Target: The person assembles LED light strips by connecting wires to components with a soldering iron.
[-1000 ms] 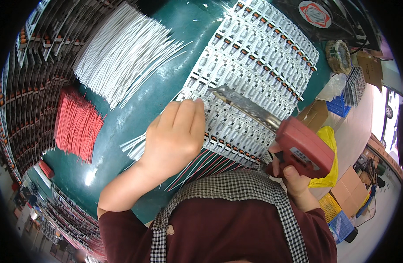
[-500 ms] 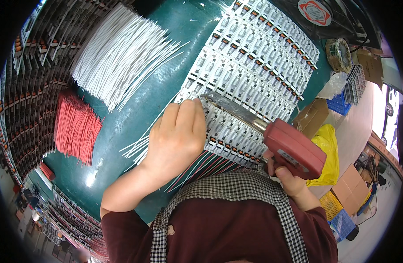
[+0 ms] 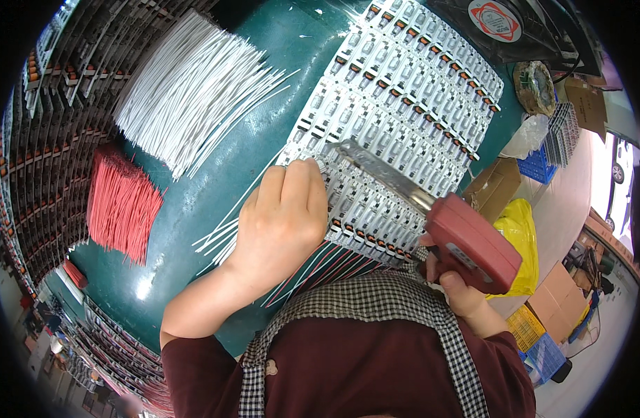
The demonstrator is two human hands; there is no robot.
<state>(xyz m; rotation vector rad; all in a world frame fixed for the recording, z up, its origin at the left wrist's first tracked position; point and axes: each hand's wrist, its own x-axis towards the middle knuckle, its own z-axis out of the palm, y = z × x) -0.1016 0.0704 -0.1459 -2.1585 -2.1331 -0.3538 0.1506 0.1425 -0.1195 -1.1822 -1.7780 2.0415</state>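
Note:
My right hand (image 3: 466, 296) grips a red-bodied soldering gun (image 3: 473, 244). Its long metal barrel points up and left across rows of white circuit boards (image 3: 417, 83), the tip just right of my left fingertips. Whether the tip touches a board cannot be told. My left hand (image 3: 281, 212) is closed, fingers curled down at the left edge of the boards; the fingertips and what they pinch are hidden. White wires (image 3: 219, 237) run out from beneath this hand to the left. Red and white wires (image 3: 320, 272) stick out below the boards, by my checked apron.
On the green table (image 3: 194, 216) lie a big bundle of white wires (image 3: 194, 90) and a smaller red bundle (image 3: 121, 205). Racks of boards (image 3: 55, 153) line the left side. A tape roll (image 3: 534, 87), cardboard box (image 3: 494, 184) and yellow bag (image 3: 520, 244) are at the right.
The soldering gun has shifted slightly to the right, so its tip is farther from my left fingertips. My left hand has stayed nearly in place; the boards have shifted slightly.

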